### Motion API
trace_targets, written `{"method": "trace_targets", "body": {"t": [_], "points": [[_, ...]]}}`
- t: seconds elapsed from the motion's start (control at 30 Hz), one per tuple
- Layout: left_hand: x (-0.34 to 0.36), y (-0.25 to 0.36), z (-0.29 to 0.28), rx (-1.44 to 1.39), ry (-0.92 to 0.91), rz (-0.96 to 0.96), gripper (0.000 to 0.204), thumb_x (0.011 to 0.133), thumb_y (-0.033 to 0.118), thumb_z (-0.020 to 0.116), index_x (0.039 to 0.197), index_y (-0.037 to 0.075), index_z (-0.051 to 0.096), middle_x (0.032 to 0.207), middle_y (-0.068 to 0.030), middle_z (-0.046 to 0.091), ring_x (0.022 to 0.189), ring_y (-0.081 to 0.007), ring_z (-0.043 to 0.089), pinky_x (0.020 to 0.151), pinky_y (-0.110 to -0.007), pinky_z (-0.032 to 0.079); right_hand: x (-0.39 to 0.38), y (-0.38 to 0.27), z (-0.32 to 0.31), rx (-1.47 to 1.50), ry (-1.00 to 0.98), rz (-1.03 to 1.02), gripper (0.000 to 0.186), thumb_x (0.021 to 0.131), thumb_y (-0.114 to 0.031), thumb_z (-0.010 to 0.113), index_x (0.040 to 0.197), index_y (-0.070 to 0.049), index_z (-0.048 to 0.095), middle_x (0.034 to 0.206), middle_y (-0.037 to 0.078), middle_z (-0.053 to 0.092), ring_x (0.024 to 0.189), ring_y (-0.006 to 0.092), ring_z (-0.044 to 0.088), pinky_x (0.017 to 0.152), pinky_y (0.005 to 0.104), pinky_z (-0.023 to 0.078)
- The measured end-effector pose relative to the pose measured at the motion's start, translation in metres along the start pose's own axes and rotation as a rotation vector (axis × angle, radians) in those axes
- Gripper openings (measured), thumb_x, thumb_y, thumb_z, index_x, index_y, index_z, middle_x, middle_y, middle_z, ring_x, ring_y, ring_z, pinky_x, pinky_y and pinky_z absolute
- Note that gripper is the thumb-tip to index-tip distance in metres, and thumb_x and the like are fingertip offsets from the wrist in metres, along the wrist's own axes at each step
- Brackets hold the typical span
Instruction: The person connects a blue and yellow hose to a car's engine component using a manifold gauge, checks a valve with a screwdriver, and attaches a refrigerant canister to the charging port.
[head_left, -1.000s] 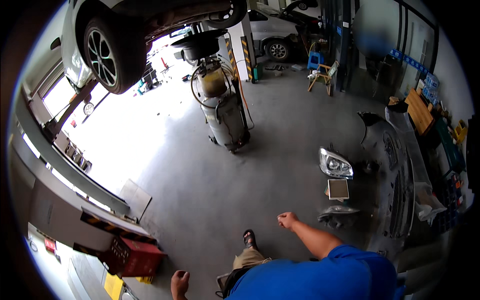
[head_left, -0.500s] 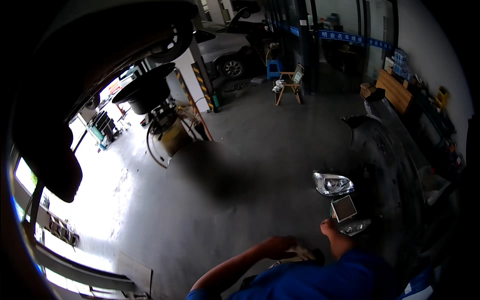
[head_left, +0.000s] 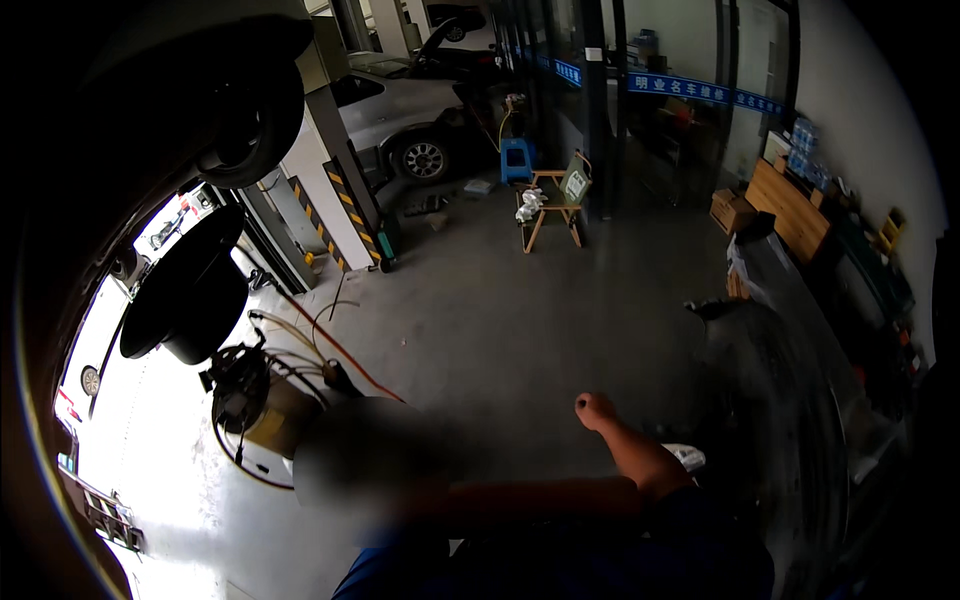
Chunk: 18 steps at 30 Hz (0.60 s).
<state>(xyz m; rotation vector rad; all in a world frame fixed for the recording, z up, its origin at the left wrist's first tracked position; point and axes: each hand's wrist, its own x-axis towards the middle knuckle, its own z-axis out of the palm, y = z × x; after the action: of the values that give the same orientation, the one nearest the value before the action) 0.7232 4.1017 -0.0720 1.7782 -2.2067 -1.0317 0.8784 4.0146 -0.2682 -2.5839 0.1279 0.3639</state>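
My right hand (head_left: 594, 408) is held out in front of me above the grey floor, its fingers curled closed. A small dark spot shows at the fist, and I cannot make out what it holds, if anything. My left forearm (head_left: 530, 497) lies across my body toward the right elbow. It is dim and partly blurred, and the left hand's fingers do not show. Just beyond the right forearm, part of a clear car headlight (head_left: 686, 457) shows on the floor; the arm and sleeve hide the rest.
A wheeled machine with hoses and a black funnel-shaped basin (head_left: 190, 290) stands at left, beneath a raised car (head_left: 150, 80). A folding chair (head_left: 555, 205), blue stool (head_left: 517, 160) and silver car (head_left: 395, 120) are farther off. A dark car bumper (head_left: 765, 380) lies at right.
The view has shifted, bringing the hose machine nearer. My right hand has reached farther forward and left. My left forearm now lies across my body, and most of the headlights are out of sight.
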Motion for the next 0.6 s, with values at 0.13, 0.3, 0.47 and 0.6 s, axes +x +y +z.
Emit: {"method": "trace_targets", "body": {"t": [0.13, 0.3, 0.47, 0.6], "points": [[-0.092, -0.118, -0.073, 0.089, 0.036, -0.002, 0.027, 0.089, 0.012, 0.053, 0.112, 0.010, 0.066, 0.103, -0.0139, 0.067, 0.091, -0.0282, 0.065, 0.079, -0.043, 0.050, 0.166, -0.074, -0.031, 0.041, 0.094, -0.117, 0.022, 0.092, -0.026, 0.056, 0.104, -0.012, 0.068, 0.095, 0.012, 0.068, 0.085, 0.0303, 0.064, 0.074, 0.0425, 0.053], [-0.200, -0.282, -0.162, 0.013, -0.042, -0.418, 0.035, 0.085, 0.011, 0.053, 0.119, 0.011, 0.062, 0.113, -0.0104, 0.065, 0.098, -0.0267, 0.063, 0.086, -0.041, 0.048, 0.359, -0.104, -0.055, 0.101, 0.225, 0.074, 0.021, 0.090, -0.025, 0.056, 0.096, -0.011, 0.070, 0.103, 0.013, 0.068, 0.095, 0.0302, 0.064, 0.079, 0.0422, 0.053], [-0.278, -0.392, -0.291, 0.014, -0.054, -0.238, 0.037, 0.081, 0.011, 0.057, 0.117, 0.011, 0.064, 0.112, -0.0121, 0.065, 0.103, -0.0277, 0.062, 0.088, -0.041, 0.047, 0.459, -0.106, -0.074, -0.003, -0.043, 0.225, 0.023, 0.090, -0.018, 0.052, 0.102, -0.008, 0.068, 0.106, 0.015, 0.067, 0.098, 0.0333, 0.063, 0.081, 0.0415, 0.053], [-0.289, -0.516, -0.379, 0.095, 0.057, 0.124, 0.037, 0.078, 0.011, 0.061, 0.114, 0.011, 0.066, 0.110, -0.0130, 0.065, 0.105, -0.0287, 0.061, 0.089, -0.042, 0.046, 0.549, 0.097, -0.060, -0.032, 0.078, 0.448, 0.019, 0.088, -0.023, 0.059, 0.089, -0.006, 0.066, 0.099, 0.018, 0.067, 0.087, 0.0338, 0.063, 0.071, 0.0468, 0.050]]}}
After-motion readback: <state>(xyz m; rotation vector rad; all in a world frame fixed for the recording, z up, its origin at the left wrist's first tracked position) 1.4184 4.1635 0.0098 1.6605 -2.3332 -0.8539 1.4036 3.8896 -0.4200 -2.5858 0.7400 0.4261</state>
